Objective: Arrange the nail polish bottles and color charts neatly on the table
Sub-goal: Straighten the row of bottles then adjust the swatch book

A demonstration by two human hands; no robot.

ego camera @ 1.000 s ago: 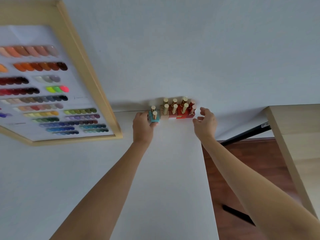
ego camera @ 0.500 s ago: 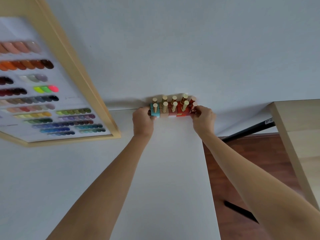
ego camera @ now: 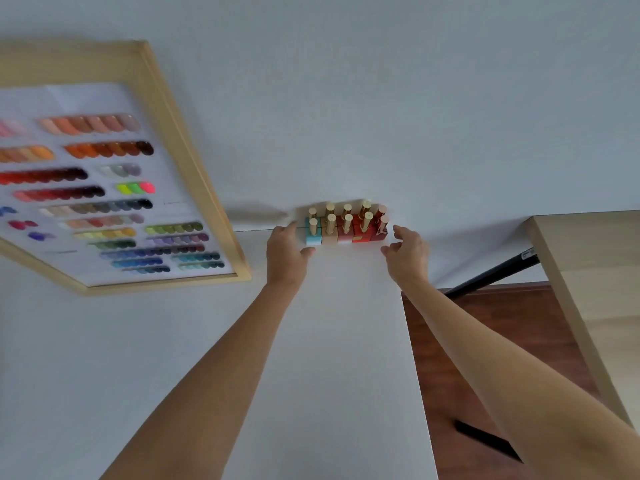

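well, the white tabletop [ego camera: 311, 341] is nearly bare, and judging by how things lie the sorting looks close to finished. the big framed color chart [ego camera: 104, 188], wood-edged with rows of swatches, sits out at about ten o'clock from the hands, apparently leaning by the wall, a bit askew in this wide view; whether it wants straightening i can't say. the nail polish bottles [ego camera: 346, 225] stand at twelve o'clock against the back edge, packed in two tidy rows with gold caps up, running from a pale blue one on the left through beige to reds on the right. what seems left is a last squaring of that block. both arms are stretched far forward. the left hand [ego camera: 287, 254] rests against the blue end bottle, fingers curved, thumb under the front corner, not gripping. the right hand [ego camera: 407, 252] hovers just off the red end, fingers loosely spread, holding nothing.
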